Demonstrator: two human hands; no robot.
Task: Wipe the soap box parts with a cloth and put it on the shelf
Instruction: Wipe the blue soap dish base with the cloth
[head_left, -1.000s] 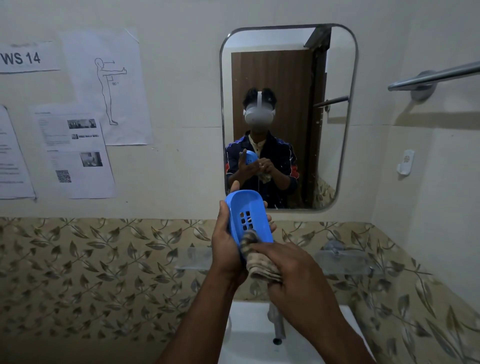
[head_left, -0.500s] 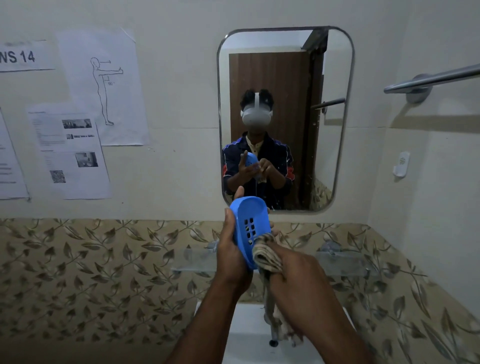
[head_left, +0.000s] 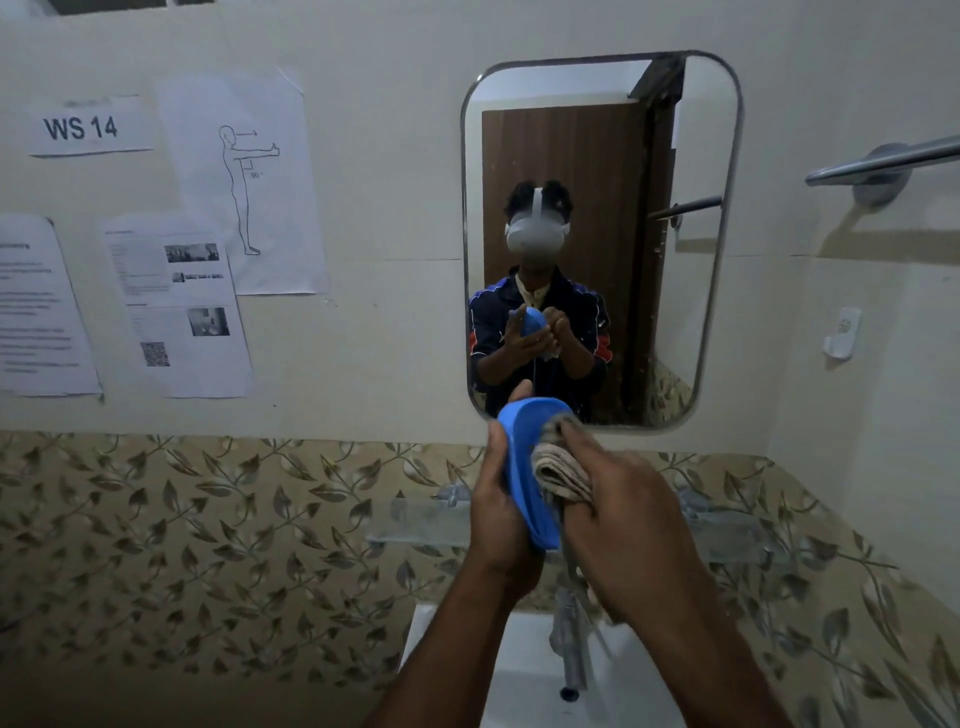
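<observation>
**Cloth pressed into the blue soap box part**

In the lower centre of the frame, the left hand (head_left: 501, 512) grips the blue soap box part (head_left: 522, 467) and holds it upright on its edge. The right hand (head_left: 631, 519) is curled around a folded beige cloth (head_left: 561, 475), which it presses against the inside of the part. Behind them is the glass shelf (head_left: 415, 519), and above it the mirror (head_left: 691, 260).

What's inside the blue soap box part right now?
The folded cloth, gripped by the right hand, is pressed into the blue soap box part, which the left hand holds. The cloth and rim hide its inner surface.
</observation>
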